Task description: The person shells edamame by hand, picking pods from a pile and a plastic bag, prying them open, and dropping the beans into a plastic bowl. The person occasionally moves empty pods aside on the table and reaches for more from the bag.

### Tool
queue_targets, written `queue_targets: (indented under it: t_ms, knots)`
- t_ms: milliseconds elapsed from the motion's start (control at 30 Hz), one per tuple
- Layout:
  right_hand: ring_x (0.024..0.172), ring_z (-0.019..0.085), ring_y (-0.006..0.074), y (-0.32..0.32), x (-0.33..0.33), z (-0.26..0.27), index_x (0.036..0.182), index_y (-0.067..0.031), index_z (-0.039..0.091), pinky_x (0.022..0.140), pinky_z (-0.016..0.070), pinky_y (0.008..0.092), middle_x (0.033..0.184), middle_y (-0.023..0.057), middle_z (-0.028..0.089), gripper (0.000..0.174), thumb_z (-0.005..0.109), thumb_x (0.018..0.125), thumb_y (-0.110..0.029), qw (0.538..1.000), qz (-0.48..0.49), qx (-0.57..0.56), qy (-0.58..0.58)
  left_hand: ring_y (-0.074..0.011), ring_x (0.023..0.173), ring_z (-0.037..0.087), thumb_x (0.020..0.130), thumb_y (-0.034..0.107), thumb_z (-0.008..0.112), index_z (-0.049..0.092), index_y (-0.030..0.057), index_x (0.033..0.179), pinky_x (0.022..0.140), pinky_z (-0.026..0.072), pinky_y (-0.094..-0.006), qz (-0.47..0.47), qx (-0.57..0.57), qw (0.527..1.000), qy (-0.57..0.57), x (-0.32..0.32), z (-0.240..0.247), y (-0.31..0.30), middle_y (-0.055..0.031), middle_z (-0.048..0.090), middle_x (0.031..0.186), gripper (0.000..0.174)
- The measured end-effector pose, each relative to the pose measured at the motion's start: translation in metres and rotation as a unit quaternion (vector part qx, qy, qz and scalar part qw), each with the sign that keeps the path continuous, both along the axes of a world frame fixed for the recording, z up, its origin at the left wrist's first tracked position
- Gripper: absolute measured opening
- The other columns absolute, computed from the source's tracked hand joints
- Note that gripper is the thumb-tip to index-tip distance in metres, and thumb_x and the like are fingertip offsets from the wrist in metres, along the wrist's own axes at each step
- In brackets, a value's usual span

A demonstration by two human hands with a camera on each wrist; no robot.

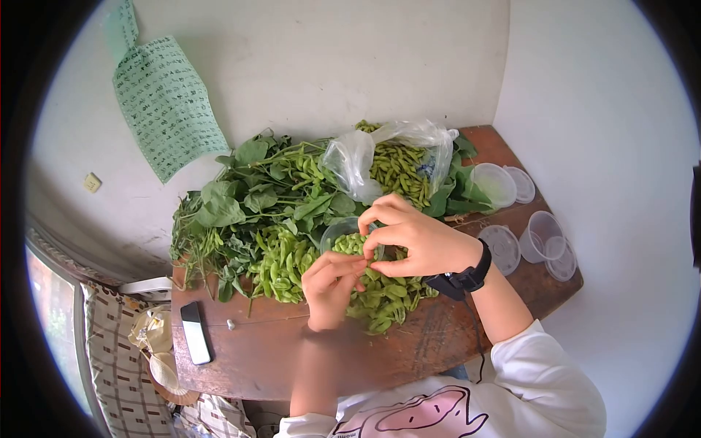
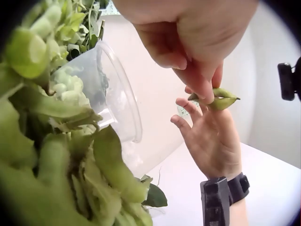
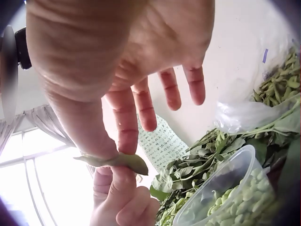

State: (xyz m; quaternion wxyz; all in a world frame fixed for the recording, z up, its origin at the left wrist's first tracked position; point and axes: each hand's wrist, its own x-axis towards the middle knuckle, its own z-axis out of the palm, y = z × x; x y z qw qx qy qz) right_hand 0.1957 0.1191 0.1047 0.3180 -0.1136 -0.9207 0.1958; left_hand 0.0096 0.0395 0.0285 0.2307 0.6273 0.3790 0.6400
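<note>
Between both hands is a green soybean pod (image 2: 223,101), its two halves parted along the seam in the left wrist view. My left hand (image 1: 332,286) pinches it from below with thumb and finger. The thumb and index finger of my right hand (image 1: 429,239) pinch the same pod (image 3: 123,162) from above, with the other fingers spread. Behind the hands stands a clear plastic tub (image 3: 244,162) holding pale green shelled beans (image 3: 251,195). Plump pods (image 1: 281,264) are heaped left of the tub, and flattened pods (image 1: 387,305) lie in front of it.
Leafy soybean stalks (image 1: 252,193) cover the back of the wooden table (image 1: 270,358). A clear plastic bag (image 1: 354,166) there holds more pods (image 1: 398,169). Several clear tubs (image 1: 544,235) and lids (image 1: 502,250) stand at the right. A phone (image 1: 196,336) lies near the left edge.
</note>
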Motion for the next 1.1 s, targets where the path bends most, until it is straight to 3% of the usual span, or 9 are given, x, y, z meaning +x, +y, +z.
queue_targets:
  t_ms: [200,400,467,633,700,833,900,1100]
  knots:
    - [0.106,0.046,0.0269,0.003,-0.006,-0.012,0.087,-0.0041,0.058,0.094,0.0395,0.0369,0.102,0.0081,0.052,0.013,0.066,0.081,-0.012,0.997,0.031,-0.067,-0.007,-0.0124,0.065,0.062,0.079,-0.017,0.06,0.063,-0.0018,0.091,0.049,0.0527,-0.0223,-0.037,-0.046,0.998,-0.021,-0.003,0.005,0.002,-0.0107,0.061,0.095,0.019]
    - [0.101,0.046,0.026,0.007,-0.007,-0.02,0.09,-0.0033,0.054,0.09,0.0403,0.0351,0.098,0.008,0.05,0.014,0.064,0.083,-0.011,0.993,-0.013,-0.116,0.018,-0.0106,0.066,0.06,0.084,-0.007,0.062,0.057,0.0002,0.1,0.051,0.0506,-0.0214,-0.068,-0.07,0.995,0.02,-0.005,0.001,0.004,-0.0088,0.055,0.105,0.018]
    - [0.101,0.047,0.026,0.011,-0.014,-0.027,0.091,-0.003,0.053,0.089,0.0406,0.0346,0.097,0.0075,0.05,0.014,0.064,0.085,-0.01,0.992,-0.075,-0.086,0.053,-0.01,0.065,0.059,0.086,-0.004,0.062,0.056,0.0006,0.102,0.051,0.0492,-0.0211,-0.069,-0.075,0.994,0.029,-0.002,0.004,0.003,-0.0086,0.054,0.107,0.018]
    - [0.104,0.051,0.0263,0.02,-0.019,-0.044,0.104,-0.0042,0.064,0.09,0.0417,0.0348,0.106,0.0088,0.059,0.017,0.063,0.088,-0.009,0.995,-0.088,-0.034,0.038,-0.0087,0.059,0.058,0.092,0.0,0.057,0.054,-0.0014,0.104,0.048,0.045,-0.0211,-0.048,-0.134,0.989,-0.04,-0.002,0.008,-0.001,-0.008,0.054,0.108,0.012]
    - [0.1,0.058,0.0232,0.017,-0.019,-0.038,0.109,-0.0055,0.069,0.086,0.0458,0.0338,0.103,0.0089,0.066,0.02,0.063,0.09,-0.009,0.97,-0.039,-0.202,0.133,-0.0085,0.057,0.057,0.092,-0.001,0.057,0.054,-0.0015,0.105,0.047,0.0445,-0.0208,-0.047,-0.14,0.989,-0.019,-0.004,0.009,0.0,-0.0081,0.055,0.109,0.013]
    - [0.09,0.064,0.0176,0.012,-0.009,-0.021,0.104,-0.0038,0.072,0.079,0.0491,0.0308,0.097,0.0081,0.069,0.018,0.066,0.09,-0.013,0.956,-0.016,-0.285,0.065,-0.0079,0.055,0.057,0.088,-0.006,0.06,0.057,-0.0015,0.104,0.046,0.0438,-0.0199,-0.025,-0.106,0.992,0.057,-0.007,0.001,0.004,-0.0084,0.058,0.108,0.017]
    - [0.083,0.063,0.0128,0.01,-0.006,-0.021,0.098,-0.0014,0.073,0.076,0.0498,0.027,0.094,0.0062,0.068,0.015,0.07,0.087,-0.012,0.919,0.026,-0.387,0.073,-0.008,0.056,0.058,0.086,-0.007,0.062,0.059,-0.0016,0.101,0.047,0.0444,-0.02,-0.012,-0.101,0.993,0.067,-0.005,0.005,0.004,-0.0084,0.06,0.106,0.017]
    - [0.079,0.061,0.0105,0.009,0.0,-0.014,0.093,0.0,0.074,0.072,0.0475,0.024,0.086,0.0044,0.068,0.015,0.075,0.083,-0.011,0.885,0.029,-0.464,0.025,-0.0097,0.061,0.062,0.077,-0.005,0.072,0.065,-0.0022,0.091,0.052,0.0477,-0.021,-0.005,-0.143,0.989,0.036,-0.003,0.012,0.0,-0.0087,0.066,0.096,0.016]
